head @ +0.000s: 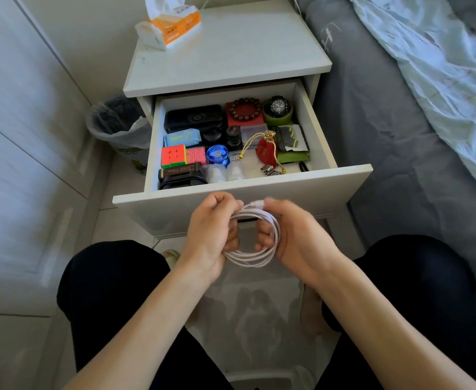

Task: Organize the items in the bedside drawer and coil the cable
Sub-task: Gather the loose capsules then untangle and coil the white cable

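Note:
A white cable (255,256) hangs in several loops between my hands, just below the front of the open bedside drawer (259,184). My left hand (211,229) grips the left side of the coil with curled fingers. My right hand (290,232) holds the right side and pinches the plug end at the top. Inside the drawer lie a black case (193,118), a bead bracelet (245,108) on a red box, a watch (279,106) on a green stand, a colour cube (173,156), a blue yo-yo (217,154) and a red pouch (264,152).
A tissue pack (172,26) stands on the white nightstand top (231,57). A lined waste bin (115,125) sits on the floor to the left. The bed (414,122) runs along the right. My knees in dark trousers flank the floor below.

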`<state>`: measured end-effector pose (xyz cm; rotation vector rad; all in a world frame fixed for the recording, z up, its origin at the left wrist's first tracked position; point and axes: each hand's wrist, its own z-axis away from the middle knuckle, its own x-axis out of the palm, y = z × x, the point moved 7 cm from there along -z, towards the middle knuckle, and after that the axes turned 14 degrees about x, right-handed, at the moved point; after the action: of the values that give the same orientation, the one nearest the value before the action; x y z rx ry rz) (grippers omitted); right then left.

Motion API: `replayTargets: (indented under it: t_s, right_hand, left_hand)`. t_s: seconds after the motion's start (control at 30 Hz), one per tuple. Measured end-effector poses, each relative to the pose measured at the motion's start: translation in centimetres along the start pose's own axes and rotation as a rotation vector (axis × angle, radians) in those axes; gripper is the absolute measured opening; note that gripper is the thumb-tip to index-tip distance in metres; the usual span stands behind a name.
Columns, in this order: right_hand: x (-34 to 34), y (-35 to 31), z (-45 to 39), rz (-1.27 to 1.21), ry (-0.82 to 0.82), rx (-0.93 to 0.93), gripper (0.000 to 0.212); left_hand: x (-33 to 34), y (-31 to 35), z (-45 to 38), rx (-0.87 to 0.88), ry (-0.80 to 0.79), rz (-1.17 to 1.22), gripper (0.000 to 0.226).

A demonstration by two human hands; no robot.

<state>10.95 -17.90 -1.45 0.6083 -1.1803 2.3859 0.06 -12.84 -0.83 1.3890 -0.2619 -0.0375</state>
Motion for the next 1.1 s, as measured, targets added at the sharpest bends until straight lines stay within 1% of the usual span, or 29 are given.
replayTargets:
  t_s: [0.03, 0.1, 0.17, 0.23, 0.27, 0.37, 0.43, 0.5, 0.57, 0.63, 0.67, 0.73, 0.77, 0.87, 0.93, 1.0, 1.1]
  right_hand:
    - [0.1, 0.1, -0.2, -0.025, 0.03, 0.043, 0.034]
    - [-0.2, -0.1, -0.4, 0.035, 0.19, 0.054, 0.036]
    - [-0.6, -0.7, -0.3, 0.066, 0.343, -0.015, 0.028]
    - [-0.5, -1.0, -0.4, 0.028, 0.405, -0.085, 0.018]
    - [-0.6, -1.1, -0.4, -0.002, 0.419, -0.107, 0.017]
    - [-0.7, -1.4, -0.6, -0.074, 0.448, -0.147, 0.02]
    - [-0.8, -1.6, -0.8, -0.114, 0.472, -0.156, 0.024]
    - [-1.2, -1.8, -0.9, -0.136, 0.504, -0.164, 0.028]
    - [-1.5, -2.2, -1.0, -0.129, 0.536, -0.177, 0.029]
    - [-1.8, -2.6, -1.1, -0.107, 0.551, -0.197, 0.028]
    - [-1.8, -2.8, -1.2, -0.103, 0.552, -0.209, 0.027]
    - [-1.7, -3.1, -1.5, -0.121, 0.538, -0.23, 0.026]
    - [-1.4, -3.1, -1.7, -0.13, 0.521, -0.229, 0.024]
    - [-0.6, -2.4, -2.0, -0.094, 0.447, -0.153, 0.018]
    - [-0.3, -2.2, -2.0, -0.081, 0.412, -0.117, 0.017]
    - [-0.2, -2.7, -1.8, -0.106, 0.398, -0.144, 0.022]
    - [-0.6, -3.9, -1.7, -0.159, 0.449, -0.212, 0.028]
  left_hand:
    - [0.2, 0.2, 0.1, 0.051, -0.012, -0.045, 0.021]
    - [0.5, 0.6, 0.1, 0.119, -0.034, -0.091, 0.022]
    - [0.7, 0.8, 0.0, 0.123, -0.041, -0.083, 0.025]
    - [0.8, 0.9, -0.1, 0.087, -0.015, -0.042, 0.027]
    - [0.9, 0.8, -0.1, 0.058, 0.007, -0.009, 0.028]
    - [1.2, 0.1, -0.3, -0.053, 0.076, 0.118, 0.028]
    - [1.4, -0.1, -0.5, -0.08, 0.087, 0.141, 0.026]
    - [1.5, 0.3, -0.9, -0.013, 0.039, 0.02, 0.022]
    - [1.6, 0.5, -1.4, 0.027, -0.042, -0.115, 0.016]
    - [1.7, 0.2, -1.7, -0.01, -0.089, -0.162, 0.01]
    - [1.7, 0.1, -1.7, -0.05, -0.087, -0.139, 0.008]
    - [1.9, 0.0, -1.7, -0.143, -0.042, 0.015, 0.006]
    - [2.0, 0.3, -1.7, -0.162, -0.003, 0.084, 0.007]
    - [1.3, 1.2, -2.5, -0.098, 0.136, 0.103, 0.022]
    - [1.0, 1.6, -2.6, -0.062, 0.195, 0.127, 0.026]
    - [1.1, 1.7, -2.4, -0.05, 0.221, 0.18, 0.027]
    - [1.5, 1.8, -2.3, -0.016, 0.226, 0.201, 0.026]
